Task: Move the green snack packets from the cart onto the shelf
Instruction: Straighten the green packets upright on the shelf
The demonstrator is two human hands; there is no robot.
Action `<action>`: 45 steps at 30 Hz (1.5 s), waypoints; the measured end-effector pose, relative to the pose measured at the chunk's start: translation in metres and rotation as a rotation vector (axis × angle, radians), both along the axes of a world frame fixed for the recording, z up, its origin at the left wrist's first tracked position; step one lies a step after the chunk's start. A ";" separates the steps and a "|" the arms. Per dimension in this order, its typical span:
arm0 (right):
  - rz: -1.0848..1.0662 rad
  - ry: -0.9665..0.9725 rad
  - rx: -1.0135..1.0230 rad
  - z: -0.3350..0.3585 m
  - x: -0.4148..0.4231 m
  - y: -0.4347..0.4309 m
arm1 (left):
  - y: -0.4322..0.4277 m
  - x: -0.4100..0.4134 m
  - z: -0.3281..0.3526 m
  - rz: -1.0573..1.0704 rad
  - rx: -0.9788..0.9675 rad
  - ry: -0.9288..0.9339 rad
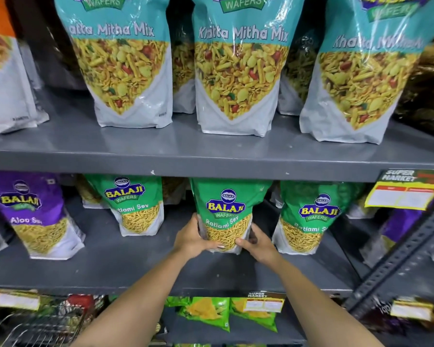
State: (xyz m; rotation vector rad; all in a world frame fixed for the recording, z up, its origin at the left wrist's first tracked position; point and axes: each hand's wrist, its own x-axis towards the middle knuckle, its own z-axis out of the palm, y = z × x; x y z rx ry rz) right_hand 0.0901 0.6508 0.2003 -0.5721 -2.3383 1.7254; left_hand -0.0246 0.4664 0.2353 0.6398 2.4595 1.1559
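A green Ratlami Sev packet [227,209] stands upright on the middle grey shelf [136,266]. My left hand [192,240] grips its lower left side and my right hand [257,244] grips its lower right side, thumbs across the front bottom edge. Two more green packets of the same kind stand on this shelf, one to the left [133,204] and one to the right [308,214]. The wire cart [35,324] shows at the bottom left corner; its contents are blurred.
A purple Aloo Sev packet [33,211] stands at the shelf's left. Teal Khatta Mitha Mix bags [238,66] fill the shelf above. A yellow price tag [403,194] hangs at the right. Small green triangular packets [208,314] lie on the shelf below.
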 end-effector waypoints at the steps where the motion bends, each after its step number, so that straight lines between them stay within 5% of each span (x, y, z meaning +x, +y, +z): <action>1: -0.002 0.000 -0.015 0.001 0.004 0.000 | 0.002 0.004 0.001 -0.004 -0.011 0.014; 7: 0.010 -0.031 0.006 0.011 0.014 -0.002 | 0.004 0.013 0.003 0.001 -0.016 0.017; 11: -0.108 -0.029 0.014 0.006 0.026 -0.020 | -0.015 0.022 -0.005 -0.034 0.152 0.033; 15: -0.502 0.163 0.023 0.006 0.057 -0.080 | -0.064 0.022 -0.003 0.283 0.357 0.351; 19: -0.236 0.167 0.190 0.000 0.026 -0.136 | -0.128 -0.028 -0.003 0.604 0.430 0.367; 25: 0.032 0.089 0.145 0.021 -0.102 -0.171 | -0.171 -0.108 -0.004 0.343 0.406 -0.042; 31: 0.110 -0.032 -0.050 0.013 -0.192 -0.157 | -0.170 -0.166 -0.009 0.155 0.226 -0.104; 45: 0.071 0.038 0.045 -0.018 -0.148 -0.170 | -0.165 -0.133 -0.015 0.105 0.190 -0.180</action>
